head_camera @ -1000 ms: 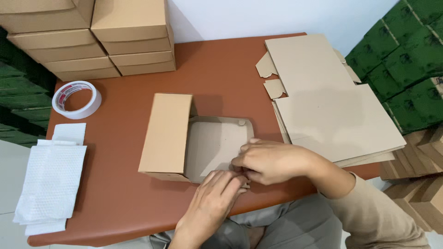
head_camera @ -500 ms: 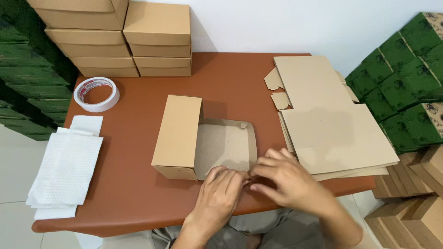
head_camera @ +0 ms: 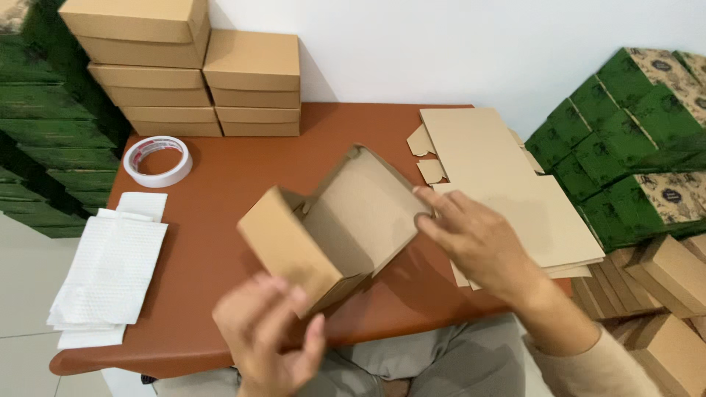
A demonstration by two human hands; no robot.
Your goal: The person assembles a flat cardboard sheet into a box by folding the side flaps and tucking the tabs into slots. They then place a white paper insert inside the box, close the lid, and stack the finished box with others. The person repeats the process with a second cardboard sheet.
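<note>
A half-folded brown cardboard box with an open tray and a hinged lid (head_camera: 334,224) is being held tilted above the reddish-brown tabletop (head_camera: 220,191). Its long axis is running from the near left to the far right, with the tray's open side facing up and toward the camera.

The left hand (head_camera: 268,338) is curling under the near lower corner, fingers bent, though blur is hiding how firmly it is gripping. The right hand (head_camera: 471,235) is spreading open, fingertips (head_camera: 423,197) touching the tray's right edge, wrist angling in from the lower right.
</note>
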